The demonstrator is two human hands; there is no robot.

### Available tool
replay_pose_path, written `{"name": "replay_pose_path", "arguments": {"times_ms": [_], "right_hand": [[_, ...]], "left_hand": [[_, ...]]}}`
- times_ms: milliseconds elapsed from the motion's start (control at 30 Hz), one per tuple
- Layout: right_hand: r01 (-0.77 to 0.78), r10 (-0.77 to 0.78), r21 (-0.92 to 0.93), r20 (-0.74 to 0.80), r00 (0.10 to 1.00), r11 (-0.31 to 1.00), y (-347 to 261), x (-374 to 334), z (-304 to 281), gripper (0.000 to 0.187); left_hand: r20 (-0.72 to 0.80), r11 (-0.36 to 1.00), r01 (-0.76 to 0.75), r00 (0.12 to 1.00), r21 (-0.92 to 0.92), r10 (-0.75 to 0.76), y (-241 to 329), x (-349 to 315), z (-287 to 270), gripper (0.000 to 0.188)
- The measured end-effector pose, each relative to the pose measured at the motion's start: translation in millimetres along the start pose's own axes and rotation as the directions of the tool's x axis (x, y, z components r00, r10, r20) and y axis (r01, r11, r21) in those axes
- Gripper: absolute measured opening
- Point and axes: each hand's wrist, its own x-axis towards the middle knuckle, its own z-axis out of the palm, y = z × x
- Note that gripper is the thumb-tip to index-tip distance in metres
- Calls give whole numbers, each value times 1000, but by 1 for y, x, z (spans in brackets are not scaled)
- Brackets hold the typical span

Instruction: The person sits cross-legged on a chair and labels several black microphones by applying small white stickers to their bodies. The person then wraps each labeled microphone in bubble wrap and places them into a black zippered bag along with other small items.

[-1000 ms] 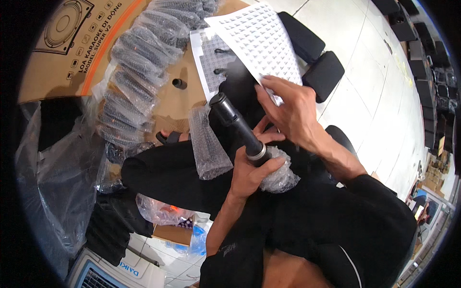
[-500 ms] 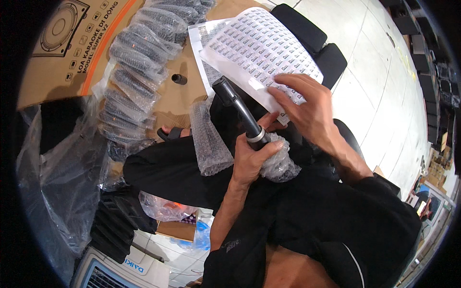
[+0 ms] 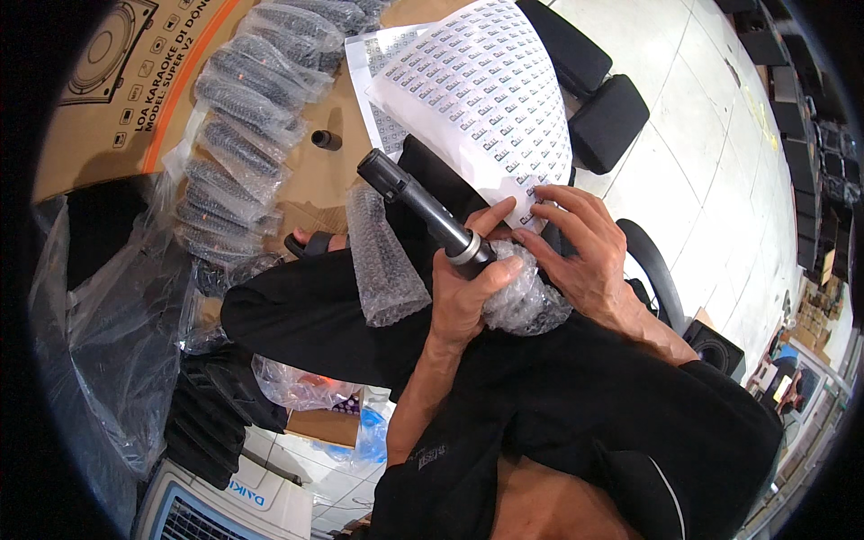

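My left hand [image 3: 463, 292] is wrapped round a black microphone [image 3: 423, 210] with a silver ring, its bare handle end pointing up and left. Crumpled bubble wrap [image 3: 526, 297] covers the microphone's other end. A white sheet of small printed stickers [image 3: 477, 99] curves up beyond my hands, and my left fingertips touch its lower edge. At the sheet's bottom corner, my right hand [image 3: 585, 247] has thumb and fingers bent around the edge; what lies between the fingertips is hard to make out. A bubble-wrap sleeve [image 3: 382, 261] rests on my leg, left of the microphone.
Several bubble-wrapped microphones [image 3: 238, 135] lie in a row on the cardboard [image 3: 301, 184] at far left. A small black cap [image 3: 327, 139] stands beside them. Another sticker sheet [image 3: 364, 72] sits beneath the first. Black padded pieces [image 3: 607, 121] are at the right, by the tiled floor.
My right hand has dropped from over the sheet to its bottom corner, fingers drawn in. The microphone has shifted slightly left, still in my left hand.
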Motion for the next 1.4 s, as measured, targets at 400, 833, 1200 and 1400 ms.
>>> {"name": "replay_pose_path", "arguments": {"times_ms": [400, 833, 1200, 1400], "right_hand": [[9, -12, -80, -47, 999, 997, -2, -7, 0, 26], [-176, 179, 105, -20, 984, 979, -5, -6, -3, 17], [-328, 334, 133, -22, 942, 935, -1, -12, 4, 30], [-287, 290, 147, 0, 957, 947, 0, -14, 7, 27]], "left_hand": [[43, 999, -31, 999, 10, 31, -5, 4, 3, 55], [44, 999, 4, 999, -36, -3, -9, 7, 2, 51], [-10, 1000, -20, 1000, 9, 20, -9, 5, 6, 52], [6, 1000, -7, 1000, -30, 7, -14, 4, 3, 51]]}}
